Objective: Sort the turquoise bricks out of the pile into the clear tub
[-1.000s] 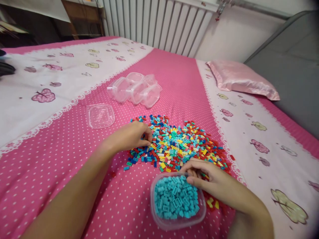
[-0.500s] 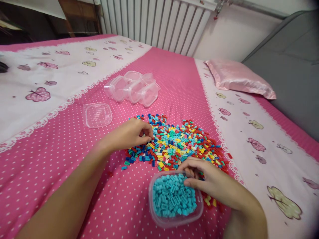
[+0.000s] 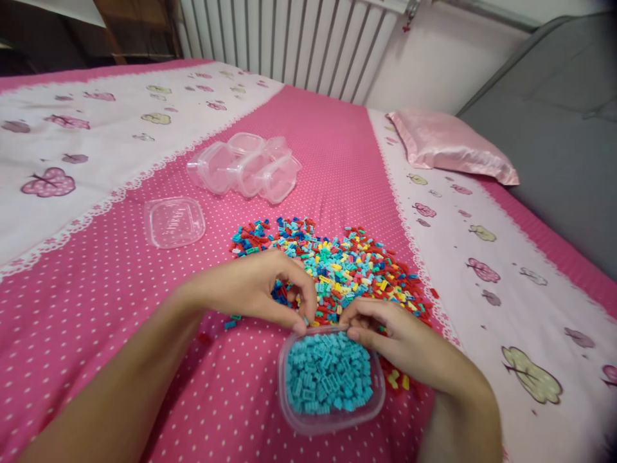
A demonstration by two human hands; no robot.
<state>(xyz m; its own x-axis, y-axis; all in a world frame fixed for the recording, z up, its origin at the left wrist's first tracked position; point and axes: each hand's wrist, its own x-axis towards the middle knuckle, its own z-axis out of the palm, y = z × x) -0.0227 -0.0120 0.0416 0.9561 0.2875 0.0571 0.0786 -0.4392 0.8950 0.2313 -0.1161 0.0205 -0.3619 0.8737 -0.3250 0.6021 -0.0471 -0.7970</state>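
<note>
A clear plastic container (image 3: 332,421) full of turquoise toy building bricks (image 3: 330,373) stands on the bedspread close to me. My left hand (image 3: 270,286) is at its far left rim, thumb and finger pinched on a small turquoise brick (image 3: 306,320). At the far right rim is my right hand (image 3: 385,328), its fingers curled together with the thumb by the edge; whatever they hold is hidden. Just beyond both hands spreads a pile of mixed bricks (image 3: 337,263) in red, yellow, blue, green and turquoise, partly covered by the hands.
Several clear empty containers (image 3: 248,170) lie grouped past the pile. A clear lid (image 3: 176,222) rests flat to their left. Farther off are a pink pillow (image 3: 448,145), a grey headboard (image 3: 544,128) and a white radiator (image 3: 289,45). A few bricks lie loose around the pile.
My left hand has come from the pile's left side toward me and right, to the container's rim. My right hand's thumb has drawn back to the rim. The view has shifted slightly.
</note>
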